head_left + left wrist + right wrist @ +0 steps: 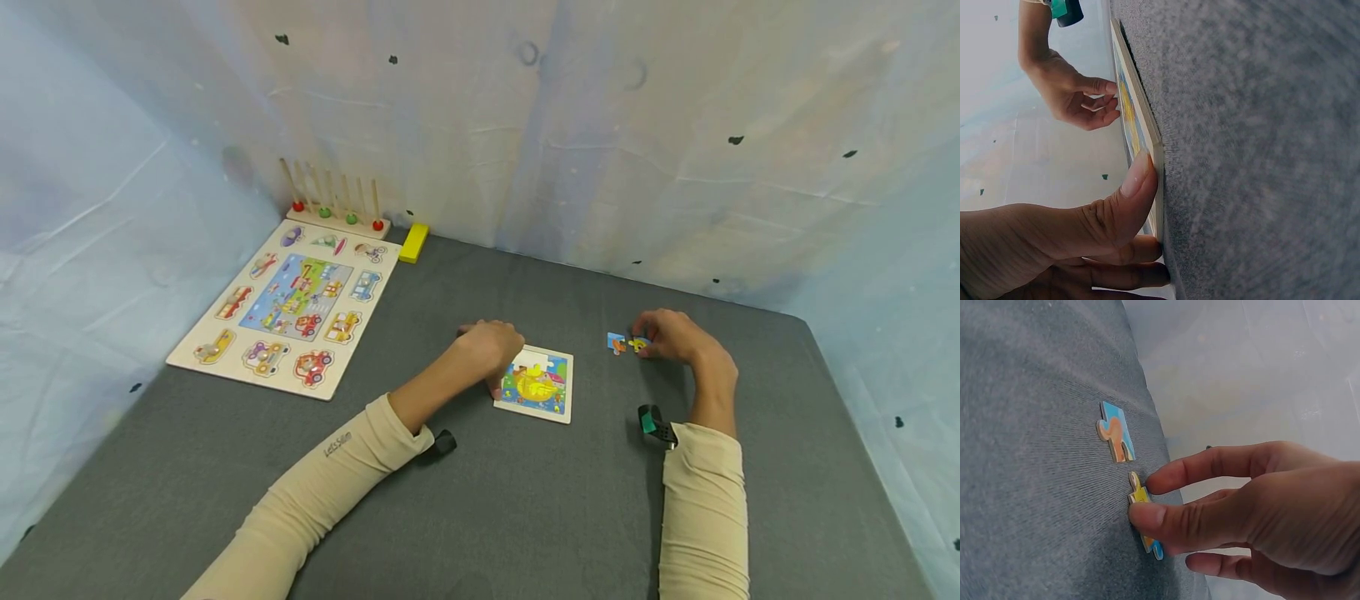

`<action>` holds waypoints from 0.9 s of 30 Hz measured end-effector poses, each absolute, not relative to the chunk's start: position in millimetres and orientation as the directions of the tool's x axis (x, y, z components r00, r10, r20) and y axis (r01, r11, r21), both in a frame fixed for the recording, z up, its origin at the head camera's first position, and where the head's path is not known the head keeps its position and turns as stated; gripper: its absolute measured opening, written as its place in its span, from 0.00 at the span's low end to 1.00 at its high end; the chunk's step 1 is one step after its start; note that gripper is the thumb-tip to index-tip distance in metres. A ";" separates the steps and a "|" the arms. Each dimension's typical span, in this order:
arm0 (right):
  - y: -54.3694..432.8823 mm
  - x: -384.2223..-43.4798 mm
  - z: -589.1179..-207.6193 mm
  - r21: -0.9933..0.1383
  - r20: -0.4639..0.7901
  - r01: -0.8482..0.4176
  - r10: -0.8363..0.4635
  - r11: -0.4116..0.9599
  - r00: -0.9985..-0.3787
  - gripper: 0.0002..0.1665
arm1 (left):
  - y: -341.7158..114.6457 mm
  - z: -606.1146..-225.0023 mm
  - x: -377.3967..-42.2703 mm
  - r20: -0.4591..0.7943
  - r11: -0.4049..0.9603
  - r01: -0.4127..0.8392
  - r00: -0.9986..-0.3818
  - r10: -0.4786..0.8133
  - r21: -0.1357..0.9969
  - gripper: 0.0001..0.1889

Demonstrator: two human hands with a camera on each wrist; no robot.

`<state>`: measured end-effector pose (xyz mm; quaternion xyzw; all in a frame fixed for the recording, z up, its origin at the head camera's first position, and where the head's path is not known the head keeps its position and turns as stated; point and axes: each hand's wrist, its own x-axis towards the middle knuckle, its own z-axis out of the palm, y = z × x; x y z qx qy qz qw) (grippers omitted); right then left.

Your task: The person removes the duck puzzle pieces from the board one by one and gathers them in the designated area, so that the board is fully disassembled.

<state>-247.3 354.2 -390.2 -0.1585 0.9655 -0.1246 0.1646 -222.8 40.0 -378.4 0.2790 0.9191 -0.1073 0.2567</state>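
Left hand on small puzzle board, right hand pinching yellow piece

Small puzzle board point(569, 387) lay flat on the grey table point(525, 500), just right of frame centre, between the two hands. Left hand point(487, 348) held its left side, thumb against the edge near a corner, fingers bent further along. Board showed a yellow figure, with a pale blank patch toward its upper side.

Right hand point(678, 337), right of centre, pinched a yellow-and-blue piece point(1140, 495) between thumb and fingers, low at the table; couldn't tell if it was lifted. Blue-and-orange piece point(617, 342) lay just left of that one, between the right hand and the board, untouched.

Upper left of frame: large picture board point(342, 350) with vehicle shapes, peg rack point(337, 220) with red and green beads behind it, yellow block point(414, 242) beside its upper right corner. All well apart from the right hand.
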 end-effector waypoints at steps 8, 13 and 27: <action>348.4 -246.1 -381.8 -0.283 -0.299 -0.236 -0.319 0.930 -0.899 0.20 | 39.9 -377.9 -222.3 -0.536 0.819 0.570 -0.711 0.455 -0.060 0.51; 342.3 -244.2 -375.5 -0.278 -0.244 -0.298 -0.368 0.913 -0.897 0.21 | 39.5 -377.5 -222.1 -0.532 0.816 0.575 -0.710 0.462 -0.060 0.50; 300.5 -233.4 -353.7 -0.390 -0.195 -0.399 -0.498 0.830 -0.845 0.21 | 37.6 -378.2 -224.7 -0.529 0.812 0.582 -0.702 0.476 -0.041 0.46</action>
